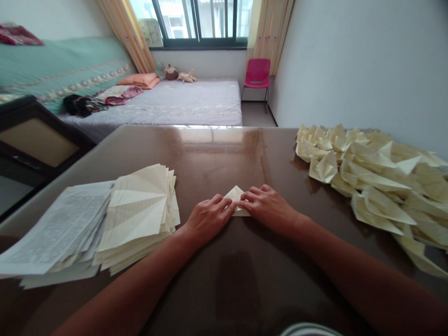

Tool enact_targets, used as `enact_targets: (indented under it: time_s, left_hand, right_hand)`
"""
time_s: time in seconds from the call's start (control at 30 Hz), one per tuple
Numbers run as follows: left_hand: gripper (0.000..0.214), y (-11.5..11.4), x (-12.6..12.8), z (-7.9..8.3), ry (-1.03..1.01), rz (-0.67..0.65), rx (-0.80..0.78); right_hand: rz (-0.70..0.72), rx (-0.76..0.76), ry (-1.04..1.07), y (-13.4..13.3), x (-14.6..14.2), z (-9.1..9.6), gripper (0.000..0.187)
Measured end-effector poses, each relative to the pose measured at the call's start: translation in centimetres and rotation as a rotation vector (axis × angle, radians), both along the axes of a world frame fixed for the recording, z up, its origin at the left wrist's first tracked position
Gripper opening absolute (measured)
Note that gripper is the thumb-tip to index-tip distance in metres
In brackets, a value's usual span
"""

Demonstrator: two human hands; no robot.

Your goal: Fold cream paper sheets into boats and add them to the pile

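Observation:
A small cream sheet of paper [236, 192], folded to a point at its far end, lies on the dark brown table in front of me. My left hand [212, 212] grips its left side, fingers bent and thumb pressed near the middle. On its right side my right hand [268, 205] does the same, its fingers curled over the paper. The two thumbs nearly meet at the centre, and the fingers hide much of both sides. A flat lower edge of the paper shows below the hands.
Creased cream sheets [138, 205] are stacked at left, beside printed white papers [59, 228]. Many folded paper boats [378, 172] are heaped at right along the wall. Past the glossy table [210, 158] stand a bed [196, 100] and a pink chair [258, 74].

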State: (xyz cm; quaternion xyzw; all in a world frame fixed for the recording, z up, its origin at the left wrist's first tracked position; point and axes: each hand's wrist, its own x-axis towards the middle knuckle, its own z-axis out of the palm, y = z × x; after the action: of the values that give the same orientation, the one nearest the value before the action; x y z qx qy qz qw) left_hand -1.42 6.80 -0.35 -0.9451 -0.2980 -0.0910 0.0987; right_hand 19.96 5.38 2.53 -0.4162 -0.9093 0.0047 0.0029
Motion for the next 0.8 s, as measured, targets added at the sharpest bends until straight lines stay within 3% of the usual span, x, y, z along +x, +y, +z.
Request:
enact_targets:
  time_s: [0.1, 0.23, 0.37, 0.57, 0.8]
  left_hand:
    - [0.025, 0.6, -0.4, 0.4, -0.09, 0.048, -0.171]
    - [0.029, 2.0, -1.1, 0.4, -0.245, 0.092, -0.446]
    - [0.027, 3.1, -1.3, -0.2, -0.365, 0.184, -0.586]
    - [0.027, 3.0, -0.6, 0.0, -0.328, 0.344, -0.527]
    - [0.026, 2.8, -0.1, 0.0, -0.258, 0.356, -0.43]
  right_hand:
    - [-0.027, -0.082, 0.047, 0.6, 1.0, 0.1, 0.023]
    - [-0.084, -0.282, 0.282, 1.7, 2.3, -0.3, 0.026]
    - [-0.198, -0.43, 0.443, 2.5, 3.0, -1.1, 0.023]
    - [-0.365, -0.344, 0.298, 2.3, 2.5, -1.3, 0.028]
    - [-0.434, -0.183, 0.057, 1.8, 1.6, -1.0, 0.025]
